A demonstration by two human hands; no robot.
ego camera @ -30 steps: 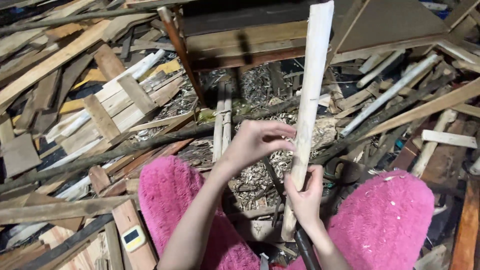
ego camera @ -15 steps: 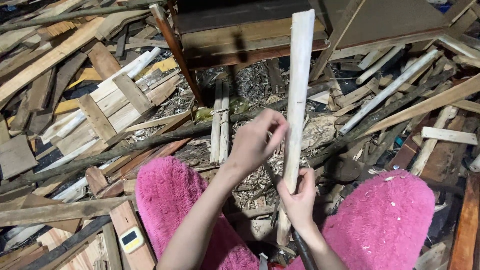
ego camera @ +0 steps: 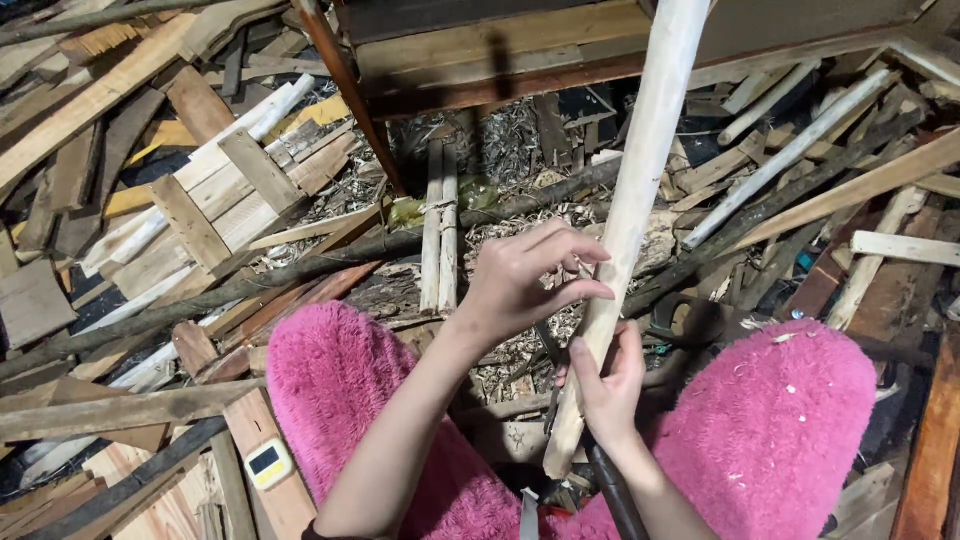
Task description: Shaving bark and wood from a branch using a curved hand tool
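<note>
Scrap timber fills the ground on every side: planks, slats and split offcuts heaped around a dark wooden frame (ego camera: 480, 50) at twelve o'clock, with shavings (ego camera: 520, 215) strewn across the patch of floor between my knees. I'm sitting with both legs in fluffy pink trousers (ego camera: 770, 440), looking down at the work.

What I'm handling is a long pale wooden stick (ego camera: 630, 210), peeled smooth, running from about six o'clock near my lap up to one o'clock, where its top passes out of the view. Compared with a second ago it looks closer to the camera and leans a touch more to the right; half a second ago it stood nearly upright, its squared top still showing.

My right hand (ego camera: 605, 385) is wrapped around the lower part of the stick, fingers closed on it, and that grip looks unchanged. A dark handle (ego camera: 615, 495) shows under the same wrist; whether that hand also grips it, I cannot tell. My left hand (ego camera: 525, 285) is what has moved: earlier its fingers were bunched against the stick at mid-height, and now they are half spread, thumb and forefinger just pinching its left edge while the other fingers curl loosely. I read that as feeling along the surface, checking how smooth it is, not bearing weight.

A small yellow measuring device (ego camera: 268, 463) lies on a board at seven o'clock, well apart from both hands.
</note>
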